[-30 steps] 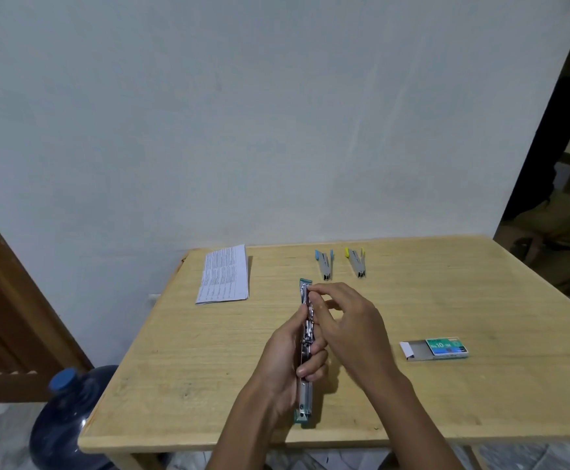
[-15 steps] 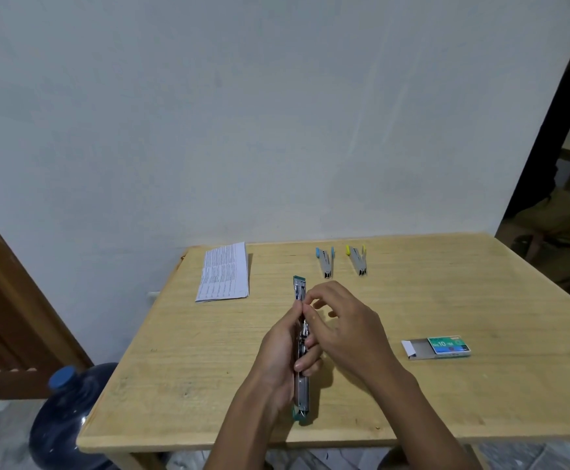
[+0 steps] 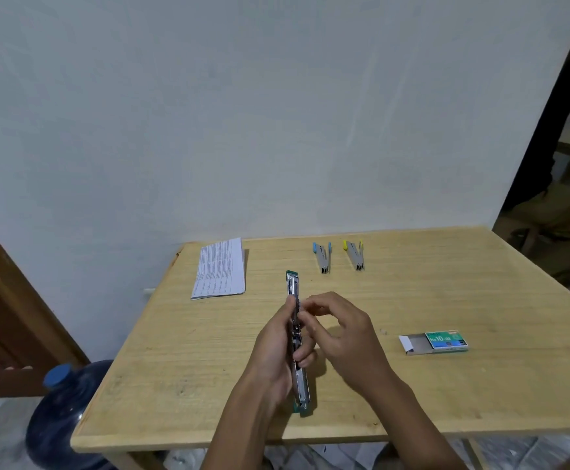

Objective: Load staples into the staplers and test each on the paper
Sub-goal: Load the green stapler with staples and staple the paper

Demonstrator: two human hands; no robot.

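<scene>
Head view. The green stapler (image 3: pixel 293 290) is folded open into one long line above the table (image 3: pixel 412 401), near the front edge. It points from 6 o'clock to 12 o'clock. The left hand (image 3: pixel 271 357) grasps it round the middle, with the fingers curled over the metal channel. I judge it is held this way so that the channel faces up and the other hand can reach it.

The right hand (image 3: pixel 344 334) is just beside it at 3 o'clock. Its thumb and first finger are brought together at the channel and the other fingers are curled. I cannot tell if a strip of staples is pinched between them, because it is too small to see. The step in hand looks like the loading of this stapler.

At 12 o'clock, near the wall, lie the blue stapler (image 3: pixel 322 257) and the yellow stapler (image 3: pixel 354 255). They are side by side, closed, and no hand touches them. At 11 o'clock is the paper (image 3: pixel 221 268), printed, at the far left corner. No hand is on it, so I judge that no test is in hand now.

At 3 o'clock from the hands lies the staple box (image 3: pixel 434 342). Its grey tray is slid out of the green sleeve toward the hands, probably for easy reach. The inside looks grey, but I cannot make out separate strips.

On the floor at 8 o'clock stands a dark water bottle (image 3: pixel 63 412) with a blue cap.
</scene>
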